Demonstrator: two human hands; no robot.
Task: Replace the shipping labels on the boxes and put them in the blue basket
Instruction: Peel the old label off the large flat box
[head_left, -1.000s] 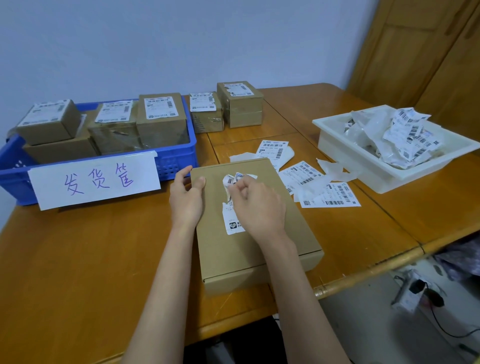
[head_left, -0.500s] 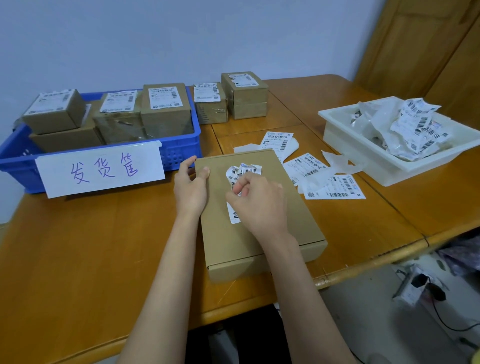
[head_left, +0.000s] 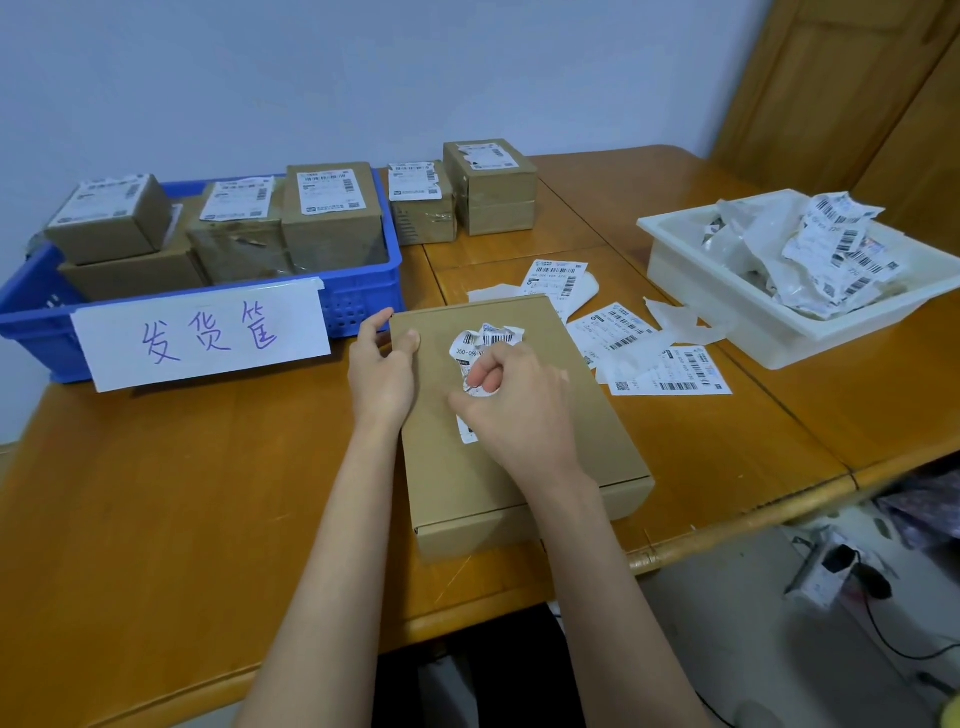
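From the head camera, the flat box (head_left: 514, 415) lay on the table (head_left: 156, 493) near the blue basket (head_left: 363, 296). The left hand (head_left: 382, 371) still gripped its corner. The right hand (head_left: 519, 402) had peeled more of the old label (head_left: 485, 343), pinching it into a crumpled bunch.

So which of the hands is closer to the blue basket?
Left. The left hand grips the flat box's far-left corner, just in front of the blue basket. The right hand is farther off, mid-box, pinching the crumpled old label.
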